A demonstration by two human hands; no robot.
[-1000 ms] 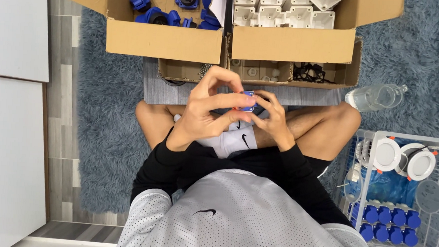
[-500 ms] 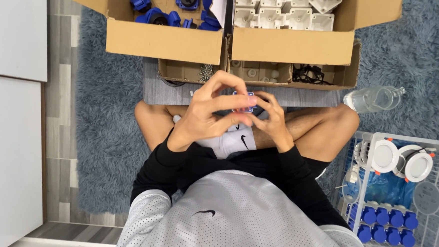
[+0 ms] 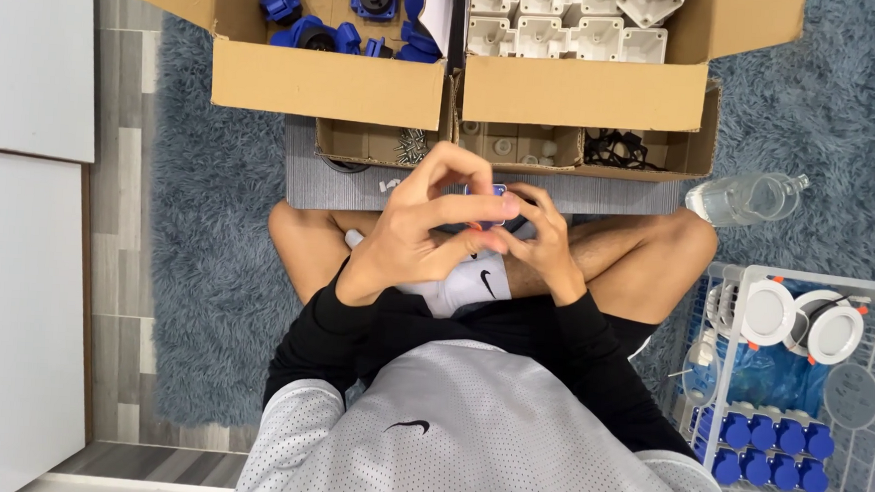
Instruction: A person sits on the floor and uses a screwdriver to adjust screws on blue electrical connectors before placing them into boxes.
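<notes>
We see both hands still bunched over the lap, little changed from half a second ago. The left hand curls its fingers over the top of a small blue part, and the right hand pinches it from the 3 o'clock side; the part stays between the fingertips, mostly hidden. At 12 o'clock the cardboard boxes have not moved, nor the wire basket at 4 o'clock.
</notes>
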